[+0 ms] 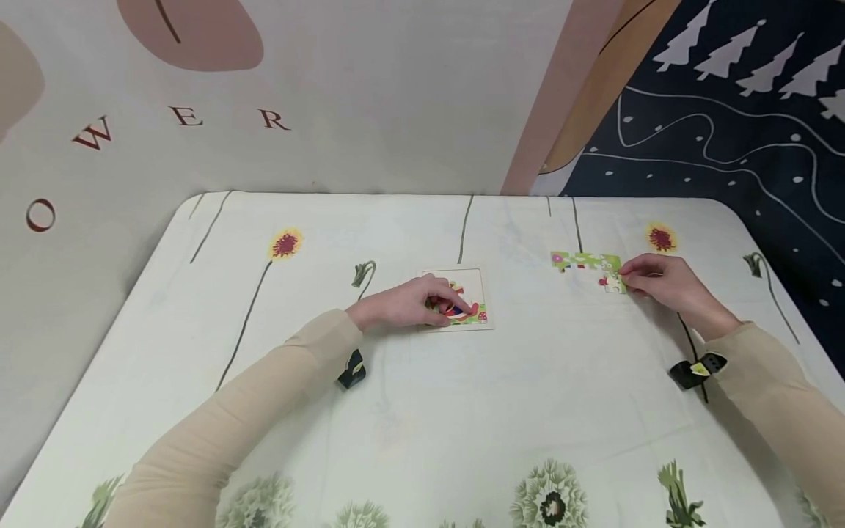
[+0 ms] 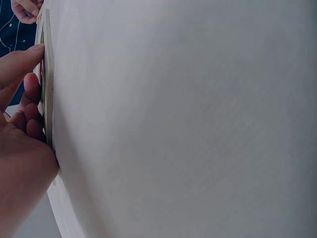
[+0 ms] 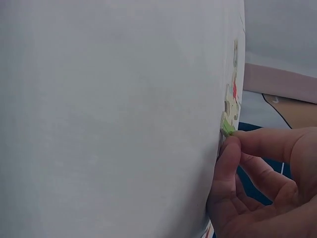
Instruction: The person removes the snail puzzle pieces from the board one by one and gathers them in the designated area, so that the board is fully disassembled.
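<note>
Beyond flowered cloth, lettered wall

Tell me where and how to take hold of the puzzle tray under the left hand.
Pinch the puzzle tray by its right rim, coming from the right, fingertips eased under the edge and thumb on top. It lies flat and looks thin, so an edge pinch should work best. The left hand covers its left part; the right rim is uncovered.
</note>
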A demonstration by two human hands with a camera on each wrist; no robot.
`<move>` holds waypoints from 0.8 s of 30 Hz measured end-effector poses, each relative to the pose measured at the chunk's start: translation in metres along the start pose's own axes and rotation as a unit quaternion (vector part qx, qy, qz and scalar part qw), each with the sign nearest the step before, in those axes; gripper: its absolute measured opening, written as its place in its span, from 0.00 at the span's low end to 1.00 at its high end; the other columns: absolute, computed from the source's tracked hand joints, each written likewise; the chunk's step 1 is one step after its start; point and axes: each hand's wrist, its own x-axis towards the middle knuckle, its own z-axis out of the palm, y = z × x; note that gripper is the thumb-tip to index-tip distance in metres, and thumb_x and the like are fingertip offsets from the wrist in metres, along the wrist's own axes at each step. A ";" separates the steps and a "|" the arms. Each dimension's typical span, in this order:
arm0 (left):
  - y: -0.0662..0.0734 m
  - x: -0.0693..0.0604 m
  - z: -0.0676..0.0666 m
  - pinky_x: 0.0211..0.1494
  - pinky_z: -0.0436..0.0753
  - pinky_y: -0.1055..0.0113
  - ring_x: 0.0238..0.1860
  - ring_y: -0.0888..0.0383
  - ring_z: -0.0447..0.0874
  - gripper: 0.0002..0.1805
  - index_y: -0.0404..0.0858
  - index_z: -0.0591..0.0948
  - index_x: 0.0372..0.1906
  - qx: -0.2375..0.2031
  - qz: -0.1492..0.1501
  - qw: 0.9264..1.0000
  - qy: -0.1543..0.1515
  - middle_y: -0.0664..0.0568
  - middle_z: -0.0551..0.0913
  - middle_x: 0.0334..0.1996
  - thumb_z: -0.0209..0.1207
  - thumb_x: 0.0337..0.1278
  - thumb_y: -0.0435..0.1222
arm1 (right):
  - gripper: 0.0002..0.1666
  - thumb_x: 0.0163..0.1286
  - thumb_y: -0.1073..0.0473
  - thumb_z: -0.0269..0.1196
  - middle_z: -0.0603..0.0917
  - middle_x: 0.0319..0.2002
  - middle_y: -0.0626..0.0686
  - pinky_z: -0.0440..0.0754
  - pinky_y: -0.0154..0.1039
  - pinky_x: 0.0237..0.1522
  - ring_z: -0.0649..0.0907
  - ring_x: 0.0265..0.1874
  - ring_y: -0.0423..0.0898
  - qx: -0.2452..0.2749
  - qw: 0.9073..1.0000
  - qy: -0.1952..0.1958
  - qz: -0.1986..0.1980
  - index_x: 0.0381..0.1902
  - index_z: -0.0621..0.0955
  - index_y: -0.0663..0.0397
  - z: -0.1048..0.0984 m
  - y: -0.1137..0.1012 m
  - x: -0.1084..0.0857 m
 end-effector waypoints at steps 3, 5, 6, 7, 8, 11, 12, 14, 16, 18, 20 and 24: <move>0.000 0.000 0.000 0.53 0.64 0.62 0.47 0.53 0.65 0.18 0.40 0.87 0.58 -0.002 0.000 1.000 0.001 0.54 0.76 0.36 0.66 0.64 0.28 | 0.17 0.77 0.65 0.58 0.82 0.41 0.52 0.78 0.29 0.32 0.76 0.31 0.35 -0.005 1.000 0.002 0.001 0.57 0.77 0.74 0.001 -0.001 0.000; 0.001 -0.001 0.000 0.52 0.64 0.62 0.47 0.53 0.65 0.18 0.39 0.87 0.58 -0.004 0.002 1.000 0.001 0.54 0.76 0.36 0.65 0.64 0.28 | 0.17 0.77 0.65 0.58 0.82 0.42 0.54 0.77 0.30 0.32 0.76 0.31 0.35 -0.008 1.000 0.003 0.001 0.56 0.77 0.74 0.001 -0.001 0.000; 0.001 -0.001 0.000 0.52 0.64 0.62 0.47 0.53 0.65 0.18 0.39 0.87 0.58 -0.004 0.004 1.000 0.001 0.54 0.75 0.36 0.65 0.63 0.28 | 0.17 0.77 0.65 0.58 0.82 0.42 0.54 0.77 0.30 0.32 0.76 0.31 0.36 -0.008 1.000 0.003 0.001 0.57 0.77 0.74 0.001 -0.002 0.000; 0.001 -0.001 0.000 0.52 0.64 0.62 0.46 0.53 0.65 0.18 0.39 0.87 0.58 -0.004 0.006 1.000 0.002 0.54 0.75 0.36 0.65 0.63 0.28 | 0.17 0.78 0.65 0.58 0.82 0.42 0.55 0.77 0.30 0.32 0.76 0.31 0.36 -0.009 1.000 0.003 0.000 0.57 0.77 0.74 0.001 -0.002 0.000; 0.001 -0.001 0.000 0.52 0.64 0.62 0.46 0.54 0.65 0.18 0.39 0.87 0.58 -0.004 0.007 1.000 0.002 0.55 0.75 0.36 0.65 0.63 0.28 | 0.17 0.78 0.65 0.58 0.82 0.42 0.55 0.77 0.30 0.32 0.76 0.31 0.37 -0.011 1.000 0.005 0.000 0.57 0.77 0.74 0.001 -0.002 -0.001; 0.000 0.000 0.001 0.52 0.64 0.62 0.46 0.54 0.65 0.18 0.39 0.87 0.58 -0.003 0.009 1.000 0.002 0.54 0.75 0.36 0.66 0.63 0.28 | 0.16 0.78 0.65 0.57 0.82 0.41 0.53 0.77 0.30 0.32 0.75 0.31 0.37 -0.013 1.000 0.008 0.001 0.56 0.77 0.73 0.000 -0.002 -0.001; 0.000 0.000 0.001 0.53 0.64 0.62 0.46 0.54 0.65 0.18 0.39 0.87 0.58 -0.002 0.008 1.000 0.002 0.54 0.75 0.36 0.66 0.63 0.28 | 0.16 0.78 0.65 0.57 0.82 0.41 0.52 0.77 0.30 0.32 0.75 0.31 0.37 -0.013 1.000 0.009 0.001 0.56 0.77 0.73 0.000 -0.002 -0.001; -0.001 0.001 0.001 0.53 0.63 0.62 0.46 0.54 0.65 0.18 0.39 0.87 0.58 -0.002 0.007 1.000 0.003 0.54 0.75 0.35 0.66 0.63 0.28 | 0.16 0.78 0.65 0.57 0.81 0.39 0.50 0.76 0.30 0.32 0.75 0.31 0.37 -0.011 1.000 0.012 -0.002 0.56 0.77 0.73 0.000 -0.002 -0.002; 0.000 0.001 0.001 0.53 0.63 0.62 0.46 0.54 0.65 0.18 0.39 0.87 0.57 -0.002 0.007 1.000 0.005 0.54 0.75 0.35 0.66 0.63 0.27 | 0.17 0.78 0.65 0.57 0.81 0.38 0.48 0.75 0.31 0.31 0.75 0.30 0.36 -0.007 1.000 0.014 -0.009 0.56 0.77 0.74 0.000 -0.002 -0.003; 0.002 0.000 0.001 0.52 0.63 0.62 0.45 0.54 0.65 0.18 0.38 0.87 0.57 -0.001 0.007 1.000 0.007 0.54 0.75 0.34 0.66 0.63 0.27 | 0.17 0.78 0.64 0.57 0.81 0.36 0.46 0.75 0.32 0.30 0.75 0.29 0.36 0.000 1.000 0.015 -0.018 0.56 0.77 0.74 0.000 -0.003 -0.004; 0.004 -0.001 0.002 0.51 0.64 0.63 0.43 0.55 0.66 0.18 0.37 0.87 0.57 0.003 0.015 1.000 0.009 0.53 0.74 0.33 0.65 0.63 0.27 | 0.17 0.78 0.65 0.58 0.80 0.34 0.44 0.74 0.33 0.29 0.75 0.28 0.35 0.009 1.000 0.016 -0.025 0.56 0.77 0.75 -0.001 -0.004 -0.005; 0.008 -0.004 0.003 0.50 0.64 0.64 0.40 0.55 0.66 0.18 0.36 0.87 0.57 0.033 0.031 0.999 0.018 0.53 0.73 0.32 0.64 0.64 0.26 | 0.17 0.77 0.65 0.58 0.80 0.34 0.42 0.75 0.33 0.29 0.76 0.28 0.35 0.020 0.999 0.014 -0.036 0.57 0.77 0.76 -0.001 -0.010 -0.008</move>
